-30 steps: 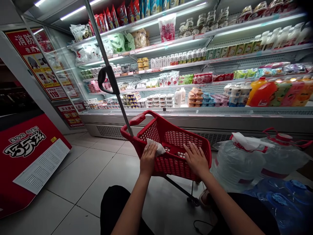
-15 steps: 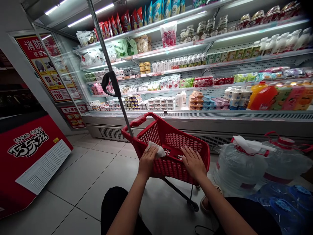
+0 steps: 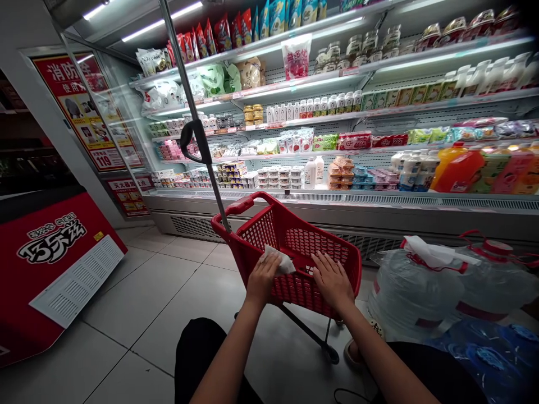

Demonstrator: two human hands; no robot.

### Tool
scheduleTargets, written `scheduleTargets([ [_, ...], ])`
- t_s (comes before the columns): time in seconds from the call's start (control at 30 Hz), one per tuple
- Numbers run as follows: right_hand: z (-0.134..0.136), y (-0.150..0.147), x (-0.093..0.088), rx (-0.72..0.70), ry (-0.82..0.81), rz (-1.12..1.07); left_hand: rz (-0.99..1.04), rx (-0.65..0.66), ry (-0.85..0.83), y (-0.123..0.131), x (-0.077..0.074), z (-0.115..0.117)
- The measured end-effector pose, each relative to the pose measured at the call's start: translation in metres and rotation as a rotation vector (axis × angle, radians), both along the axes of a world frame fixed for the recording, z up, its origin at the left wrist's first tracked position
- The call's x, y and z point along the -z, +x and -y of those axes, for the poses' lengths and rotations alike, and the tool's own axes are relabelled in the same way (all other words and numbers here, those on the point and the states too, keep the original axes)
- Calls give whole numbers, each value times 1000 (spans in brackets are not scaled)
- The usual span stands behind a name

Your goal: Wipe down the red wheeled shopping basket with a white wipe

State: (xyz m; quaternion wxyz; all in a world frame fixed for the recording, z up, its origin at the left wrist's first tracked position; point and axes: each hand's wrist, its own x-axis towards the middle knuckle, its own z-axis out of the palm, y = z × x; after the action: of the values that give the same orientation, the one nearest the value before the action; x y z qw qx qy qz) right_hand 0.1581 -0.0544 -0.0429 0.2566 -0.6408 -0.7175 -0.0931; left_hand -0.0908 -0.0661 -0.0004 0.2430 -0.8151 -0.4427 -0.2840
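Observation:
A small red shopping cart (image 3: 311,234) of perforated plastic stands in front of me, with a metal pole (image 3: 185,84) rising from its handle side. My left hand (image 3: 261,275) presses a white wipe (image 3: 284,262) onto the cart's near rim, fingers over the cloth. Further right on the same rim rests my right hand (image 3: 332,280), its fingers stretched out over the edge and nothing in it. The parts of the wipe under my left fingers are hidden.
Beyond the cart runs a refrigerated display (image 3: 269,151) stocked with dairy and drinks. Large water jugs (image 3: 415,292) and blue-wrapped bottles (image 3: 484,359) stand close on the right. A red freezer (image 3: 59,264) is at the left on the tiled floor (image 3: 143,314).
My left hand has slid the wipe a short way to the right along the cart's near rim. My right hand stays at about the same spot. The view has shifted slightly.

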Motion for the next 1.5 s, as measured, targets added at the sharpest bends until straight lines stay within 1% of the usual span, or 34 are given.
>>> scheduleTargets([
  [0.03,0,-1,0,0,-8,-1,14,-36,5,-3,-1,-2],
  [0.1,0,-4,0,-1,-24,-4,26,-71,20,2,3,-3],
  [0.17,0,-8,-2,-5,-41,-9,14,-37,32,18,13,0],
  [0.23,1,-12,-5,-8,-62,-15,-18,41,31,35,23,5],
  [0.3,2,-14,-7,-9,-82,-20,-23,81,27,44,28,10],
  [0.37,4,-13,-9,-19,-80,-17,-24,105,7,41,27,11],
  [0.43,7,-7,-7,-39,-40,-7,-16,108,-9,27,21,10],
  [0.53,16,10,0,-61,70,6,21,51,-14,5,11,5],
  [0.6,22,23,7,-65,126,7,50,11,-9,1,10,3],
  [0.67,27,30,14,-74,142,-6,77,-4,2,9,15,5],
  [0.77,29,32,19,-88,138,-40,99,22,-17,38,27,14],
  [0.83,27,30,20,-97,143,-51,78,77,-55,56,33,22],
  [0.9,25,30,20,-100,148,-59,64,137,-79,63,34,27],
  [0.93,24,30,21,-98,149,-64,54,163,-87,61,32,28],
  [1.0,23,30,21,-86,152,-79,33,190,-98,50,26,26],
  [1.03,23,30,21,-78,154,-90,36,175,-104,42,23,23],
  [1.1,25,27,21,-62,156,-121,86,99,-127,26,17,18],
  [1.17,30,22,19,-49,145,-152,150,35,-152,16,17,14],
  [1.23,37,17,16,-59,122,-163,214,11,-158,14,20,10],
  [1.33,49,8,10,-92,108,-146,271,27,-151,13,25,6],
  [1.4,53,2,7,-98,124,-136,270,34,-169,11,24,3],
  [1.5,52,-5,6,-94,150,-125,260,-7,-206,8,21,1],
])
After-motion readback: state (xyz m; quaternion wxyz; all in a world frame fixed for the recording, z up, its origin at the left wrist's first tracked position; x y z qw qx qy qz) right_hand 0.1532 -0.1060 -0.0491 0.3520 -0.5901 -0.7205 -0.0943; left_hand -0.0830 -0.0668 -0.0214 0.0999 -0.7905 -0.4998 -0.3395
